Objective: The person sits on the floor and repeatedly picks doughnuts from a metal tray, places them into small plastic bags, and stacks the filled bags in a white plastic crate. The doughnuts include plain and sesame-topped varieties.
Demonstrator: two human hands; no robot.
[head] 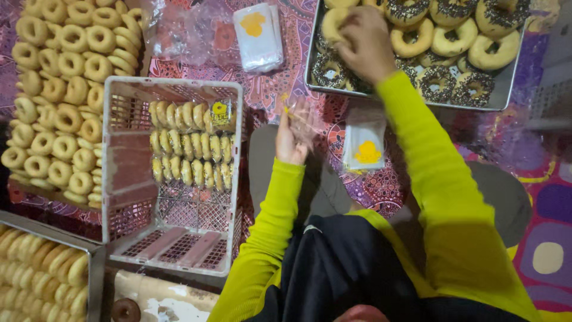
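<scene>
I'm closing my right hand on a plain doughnut in the tray; left hand is pinching a clear bag. Better gripping gently, keeping the bag's mouth wide.

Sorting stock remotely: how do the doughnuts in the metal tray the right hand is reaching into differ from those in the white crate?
The metal tray doughnuts lie flat, loose and unwrapped, many topped with chocolate sprinkles; the right hand grips a plain one. The white crate doughnuts are plain, bagged in clear plastic and stand on edge in tight rows. Both are ring-shaped. The left hand holds a clear bag.
</scene>
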